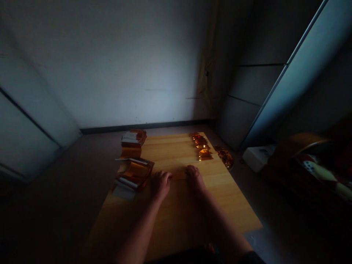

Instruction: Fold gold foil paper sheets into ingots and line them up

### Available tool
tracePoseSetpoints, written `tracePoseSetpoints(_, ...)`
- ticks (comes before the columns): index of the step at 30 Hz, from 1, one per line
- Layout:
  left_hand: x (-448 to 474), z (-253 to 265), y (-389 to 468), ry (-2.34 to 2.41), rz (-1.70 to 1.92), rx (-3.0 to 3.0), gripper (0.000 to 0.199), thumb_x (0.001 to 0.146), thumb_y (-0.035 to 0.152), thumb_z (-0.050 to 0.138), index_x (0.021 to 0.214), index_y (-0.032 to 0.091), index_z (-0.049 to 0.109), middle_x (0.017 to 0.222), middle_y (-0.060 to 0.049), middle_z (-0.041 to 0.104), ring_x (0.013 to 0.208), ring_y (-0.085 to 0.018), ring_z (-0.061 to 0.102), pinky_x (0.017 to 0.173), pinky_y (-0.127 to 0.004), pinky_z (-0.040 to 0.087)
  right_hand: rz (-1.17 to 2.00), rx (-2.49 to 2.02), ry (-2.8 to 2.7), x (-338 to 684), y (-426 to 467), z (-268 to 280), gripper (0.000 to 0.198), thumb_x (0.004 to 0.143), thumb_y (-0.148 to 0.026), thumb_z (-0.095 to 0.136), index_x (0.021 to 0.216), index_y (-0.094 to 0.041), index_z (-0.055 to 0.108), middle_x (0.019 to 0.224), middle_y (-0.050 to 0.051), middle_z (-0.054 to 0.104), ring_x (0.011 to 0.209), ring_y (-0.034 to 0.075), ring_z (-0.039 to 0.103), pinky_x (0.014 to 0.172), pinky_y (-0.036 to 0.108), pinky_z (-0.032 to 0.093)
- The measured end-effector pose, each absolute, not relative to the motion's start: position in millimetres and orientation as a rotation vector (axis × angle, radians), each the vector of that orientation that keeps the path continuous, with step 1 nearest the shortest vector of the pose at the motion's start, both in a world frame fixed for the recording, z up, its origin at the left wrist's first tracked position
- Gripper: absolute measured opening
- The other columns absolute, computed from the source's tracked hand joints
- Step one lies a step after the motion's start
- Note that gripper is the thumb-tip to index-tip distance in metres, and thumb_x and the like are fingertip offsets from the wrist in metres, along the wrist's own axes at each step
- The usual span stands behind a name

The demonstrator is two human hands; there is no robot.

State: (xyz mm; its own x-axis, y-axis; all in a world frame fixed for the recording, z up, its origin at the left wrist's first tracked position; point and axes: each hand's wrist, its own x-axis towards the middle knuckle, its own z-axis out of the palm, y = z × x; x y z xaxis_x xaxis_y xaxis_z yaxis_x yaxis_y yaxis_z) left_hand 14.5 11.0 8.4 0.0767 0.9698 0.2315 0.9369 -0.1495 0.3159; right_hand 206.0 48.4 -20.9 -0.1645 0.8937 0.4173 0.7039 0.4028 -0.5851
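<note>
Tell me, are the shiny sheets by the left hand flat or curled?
Curled: the shiny sheets bend visibly, their surface curving instead of lying level.

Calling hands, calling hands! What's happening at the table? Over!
Left hand and right hand: fingers curled, grip unclear. Dim amber piece between them. Copper-coloured stack close by left hand, maybe in the way; shiny pieces farther off.

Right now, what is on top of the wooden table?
On the wooden table, stacks of orange sheets lie at left, folded shiny pieces at far right. The left hand and right hand are at either end of a dim flat piece. What these cover is hidden.
</note>
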Motion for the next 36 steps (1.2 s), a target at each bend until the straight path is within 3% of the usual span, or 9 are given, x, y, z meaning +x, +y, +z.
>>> tracePoseSetpoints(5, 15.4, 7.3, 8.4, 1.953, 0.648, 2.283, 0.021, 0.082, 0.016, 0.05, 0.095, 0.024, 0.064, 0.096, -0.005, 0.062, 0.094, -0.021, 0.05, 0.083, -0.034, 0.037, 0.331, -1.392, -1.978, 198.8, 41.5, -18.2, 0.038, 0.067, -0.012, 0.062, 0.103, -0.021, 0.065, 0.119, 0.009, 0.057, 0.104, 0.024, 0.051, 0.09, 0.035, 0.046)
tracePoseSetpoints(13, 16.1, 8.6, 8.0, 2.018, 0.645, 2.26, 0.041, 0.08, 0.017, 0.052, 0.12, 0.021, 0.054, 0.103, -0.008, 0.062, 0.098, -0.024, 0.051, 0.086, -0.037, 0.038, 0.33, -1.453, -1.962, 194.6, 36.0, -8.5, 0.052, 0.067, -0.014, 0.063, 0.119, -0.016, 0.057, 0.129, 0.014, 0.051, 0.113, 0.028, 0.048, 0.096, 0.041, 0.042)
tracePoseSetpoints(22, 15.7, 10.1, 3.5, 1.936, 0.808, 2.291, 0.029, 0.077, 0.014, 0.055, 0.106, 0.02, 0.058, 0.098, -0.006, 0.063, 0.095, -0.022, 0.052, 0.085, -0.034, 0.04, 0.401, -1.285, -1.863, 199.7, 33.2, -14.5, 0.039, 0.069, -0.012, 0.06, 0.107, -0.02, 0.064, 0.133, 0.012, 0.045, 0.109, 0.022, 0.053, 0.093, 0.036, 0.045)
tracePoseSetpoints(28, 15.3, 9.6, 2.8, 1.911, 0.84, 2.298, 0.015, 0.074, 0.011, 0.057, 0.086, 0.021, 0.058, 0.088, -0.004, 0.061, 0.088, -0.021, 0.052, 0.08, -0.033, 0.041, 0.361, -1.269, -1.883, 199.8, 28.8, -10.3, 0.026, 0.071, -0.009, 0.054, 0.086, -0.021, 0.071, 0.127, 0.008, 0.052, 0.108, 0.022, 0.052, 0.093, 0.038, 0.044)
tracePoseSetpoints(36, 16.3, 7.7, 1.0, 1.918, 0.962, 2.223, 0.036, 0.073, 0.01, 0.055, 0.107, 0.022, 0.054, 0.093, -0.005, 0.061, 0.093, -0.021, 0.053, 0.085, -0.033, 0.041, 0.233, -1.319, -1.969, 197.1, 30.5, -13.4, 0.019, 0.072, -0.009, 0.056, 0.078, -0.021, 0.07, 0.124, 0.009, 0.055, 0.109, 0.025, 0.048, 0.089, 0.041, 0.044)
